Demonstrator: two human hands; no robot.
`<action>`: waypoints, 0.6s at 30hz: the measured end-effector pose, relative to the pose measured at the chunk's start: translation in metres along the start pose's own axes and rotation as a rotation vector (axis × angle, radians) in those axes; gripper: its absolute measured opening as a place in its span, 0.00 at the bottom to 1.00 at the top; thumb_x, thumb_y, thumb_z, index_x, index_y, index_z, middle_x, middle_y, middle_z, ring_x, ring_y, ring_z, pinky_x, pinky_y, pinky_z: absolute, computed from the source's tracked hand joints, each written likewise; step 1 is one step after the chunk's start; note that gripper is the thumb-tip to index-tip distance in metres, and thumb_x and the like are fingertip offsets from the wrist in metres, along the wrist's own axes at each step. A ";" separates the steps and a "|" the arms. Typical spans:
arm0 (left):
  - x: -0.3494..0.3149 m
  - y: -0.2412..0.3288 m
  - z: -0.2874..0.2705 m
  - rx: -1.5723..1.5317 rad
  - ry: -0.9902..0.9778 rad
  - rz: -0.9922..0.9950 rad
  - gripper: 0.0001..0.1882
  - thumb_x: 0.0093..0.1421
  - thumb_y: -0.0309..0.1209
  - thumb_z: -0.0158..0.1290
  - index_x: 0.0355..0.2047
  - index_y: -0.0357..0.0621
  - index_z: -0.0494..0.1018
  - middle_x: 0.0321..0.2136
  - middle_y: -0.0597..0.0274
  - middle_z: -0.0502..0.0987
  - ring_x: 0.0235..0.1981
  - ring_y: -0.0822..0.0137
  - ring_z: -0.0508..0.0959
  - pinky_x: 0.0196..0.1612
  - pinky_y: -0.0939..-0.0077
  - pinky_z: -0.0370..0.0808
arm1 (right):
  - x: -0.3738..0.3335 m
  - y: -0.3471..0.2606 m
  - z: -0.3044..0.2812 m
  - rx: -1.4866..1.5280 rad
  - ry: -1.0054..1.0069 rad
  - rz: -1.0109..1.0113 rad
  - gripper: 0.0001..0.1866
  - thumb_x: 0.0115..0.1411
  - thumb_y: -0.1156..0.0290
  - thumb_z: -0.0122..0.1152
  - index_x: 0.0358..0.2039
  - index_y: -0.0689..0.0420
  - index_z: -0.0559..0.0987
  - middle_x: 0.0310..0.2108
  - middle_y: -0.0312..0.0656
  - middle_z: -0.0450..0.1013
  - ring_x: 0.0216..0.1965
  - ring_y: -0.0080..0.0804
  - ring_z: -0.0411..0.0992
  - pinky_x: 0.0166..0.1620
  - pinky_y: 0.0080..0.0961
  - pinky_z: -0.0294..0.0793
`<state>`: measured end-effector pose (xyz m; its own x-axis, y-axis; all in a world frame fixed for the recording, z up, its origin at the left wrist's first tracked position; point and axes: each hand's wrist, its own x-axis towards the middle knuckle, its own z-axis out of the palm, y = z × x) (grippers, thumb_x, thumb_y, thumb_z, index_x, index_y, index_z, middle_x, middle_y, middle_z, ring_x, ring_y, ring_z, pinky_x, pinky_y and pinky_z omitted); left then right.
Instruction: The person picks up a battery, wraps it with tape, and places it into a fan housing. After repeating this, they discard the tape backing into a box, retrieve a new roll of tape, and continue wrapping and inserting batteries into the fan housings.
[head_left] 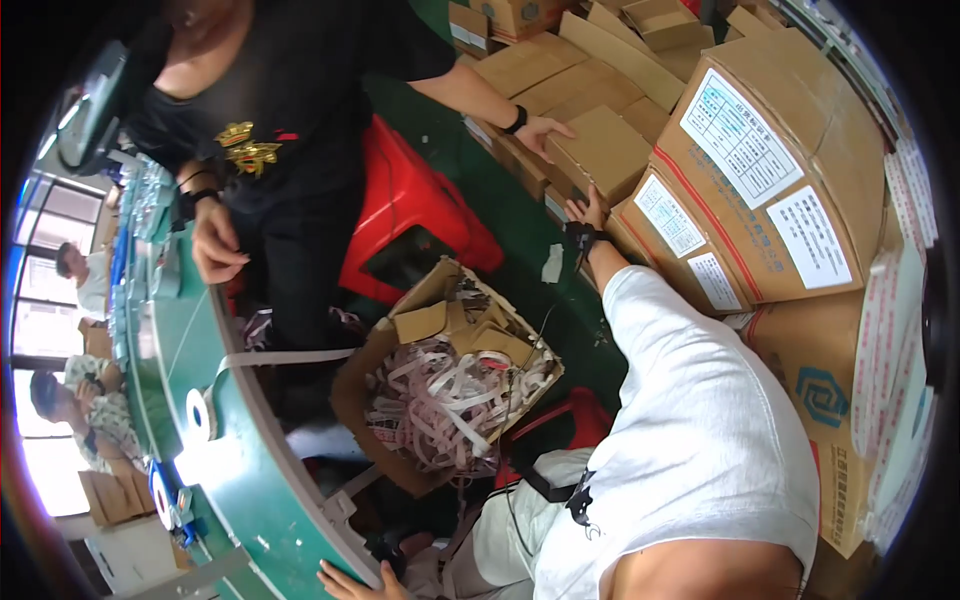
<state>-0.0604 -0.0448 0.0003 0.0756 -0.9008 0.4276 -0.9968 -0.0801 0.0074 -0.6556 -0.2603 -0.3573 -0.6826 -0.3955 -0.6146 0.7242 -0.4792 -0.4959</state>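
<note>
My left hand [365, 584] lies on the edge of the green table [275, 520], its fingers stretched out. My right hand [592, 212], with a black band at the wrist, reaches forward on the far side. Its fingers are spread and touch the near end of a small closed cardboard box [603, 150]; whether they bear its weight I cannot tell. Another person's hand [545, 132], also with a dark wristband, is at the opposite end of that box. That person's other hand [215, 243] hangs near the table edge.
An open carton [352, 395] full of paper strips stands on the floor beside a red stool [420, 215]. Large labelled cartons [810, 110] are stacked at right, more boxes [540, 70] behind. A tape roll [201, 415] lies on the table. People [90, 400] sit farther left.
</note>
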 end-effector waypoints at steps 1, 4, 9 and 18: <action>-0.002 -0.002 -0.004 -0.025 0.028 0.000 0.25 0.53 0.42 0.54 0.48 0.41 0.68 0.45 0.54 0.71 0.49 0.58 0.70 0.51 0.64 0.65 | -0.002 0.004 -0.002 -0.058 -0.032 0.083 0.41 0.47 0.48 0.64 0.56 0.52 0.59 0.56 0.45 0.54 0.54 0.42 0.61 0.50 0.35 0.68; -0.003 -0.002 -0.009 -0.202 0.070 -0.061 0.22 0.54 0.40 0.53 0.46 0.41 0.70 0.43 0.56 0.73 0.47 0.60 0.71 0.51 0.66 0.66 | -0.021 -0.008 -0.001 -0.221 -0.109 0.107 0.42 0.47 0.45 0.62 0.57 0.50 0.58 0.57 0.44 0.51 0.55 0.43 0.60 0.51 0.36 0.67; 0.011 0.039 -0.086 -0.670 -0.011 -0.199 0.25 0.56 0.41 0.52 0.50 0.38 0.66 0.46 0.50 0.70 0.49 0.59 0.69 0.53 0.68 0.63 | -0.034 -0.031 0.020 -0.278 -0.126 -0.003 0.46 0.46 0.38 0.58 0.61 0.41 0.52 0.60 0.42 0.46 0.56 0.45 0.58 0.51 0.39 0.65; 0.077 0.049 -0.127 -1.242 0.269 0.889 0.27 0.62 0.43 0.42 0.55 0.36 0.59 0.49 0.46 0.67 0.45 0.44 0.70 0.46 0.58 0.70 | -0.096 -0.036 0.042 -0.202 -0.359 0.306 0.47 0.48 0.35 0.53 0.59 0.55 0.58 0.58 0.50 0.54 0.57 0.41 0.57 0.53 0.41 0.65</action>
<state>-0.1067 -0.0636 0.1485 -0.4039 -0.3535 0.8438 -0.1225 0.9349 0.3330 -0.6209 -0.2381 -0.2547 -0.4014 -0.7553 -0.5181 0.8763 -0.1521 -0.4571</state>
